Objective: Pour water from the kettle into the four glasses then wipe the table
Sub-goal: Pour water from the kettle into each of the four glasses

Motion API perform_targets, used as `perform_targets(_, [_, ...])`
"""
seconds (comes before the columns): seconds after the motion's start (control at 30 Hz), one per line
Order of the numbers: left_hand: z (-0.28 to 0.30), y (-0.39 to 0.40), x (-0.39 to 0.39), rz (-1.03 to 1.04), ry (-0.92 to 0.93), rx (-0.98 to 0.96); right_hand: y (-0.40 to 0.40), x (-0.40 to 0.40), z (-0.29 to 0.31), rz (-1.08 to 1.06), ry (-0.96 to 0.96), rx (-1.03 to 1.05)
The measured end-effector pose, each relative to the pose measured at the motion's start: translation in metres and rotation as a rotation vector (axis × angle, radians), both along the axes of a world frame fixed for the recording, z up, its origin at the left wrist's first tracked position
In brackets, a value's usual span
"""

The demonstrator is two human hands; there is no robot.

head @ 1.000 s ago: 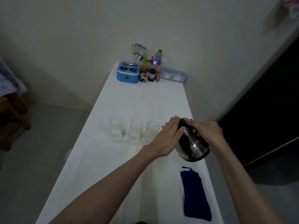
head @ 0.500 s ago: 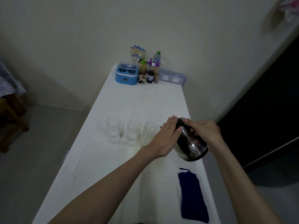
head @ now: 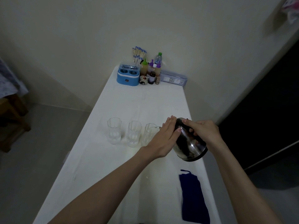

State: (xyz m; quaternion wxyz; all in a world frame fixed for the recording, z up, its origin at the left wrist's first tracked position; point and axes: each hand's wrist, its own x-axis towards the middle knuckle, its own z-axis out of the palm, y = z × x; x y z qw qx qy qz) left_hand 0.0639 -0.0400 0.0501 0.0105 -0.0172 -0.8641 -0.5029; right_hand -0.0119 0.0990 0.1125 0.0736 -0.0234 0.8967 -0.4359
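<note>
Little has moved; the shiny steel kettle (head: 188,143) stays tilted over the white counter (head: 113,167). Nearest lies a dark blue cloth (head: 193,198). The right hand (head: 203,132) grasps the kettle; the flat left hand (head: 164,138) steadies it. Its spout reaches the rightmost of three visible clear glasses (head: 149,134).

A single head-worn wide-angle view looks forward and steeply down along the white surface (head: 126,167) from its near end, close above it, its far edge against the wall (head: 113,29).
</note>
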Motion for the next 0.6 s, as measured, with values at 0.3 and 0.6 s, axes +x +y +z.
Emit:
perform_targets(0.3, [-0.0015, -0.0020, 0.0009, 0.004, 0.000, 0.005, -0.0029, 0.0004, 0.0001, 0.002, -0.021, 0.004])
perform_targets(0.6, [-0.0009, -0.0036, 0.0017, -0.005, -0.003, 0.004, -0.0046, -0.0007, -0.0003, 0.003, -0.016, 0.018])
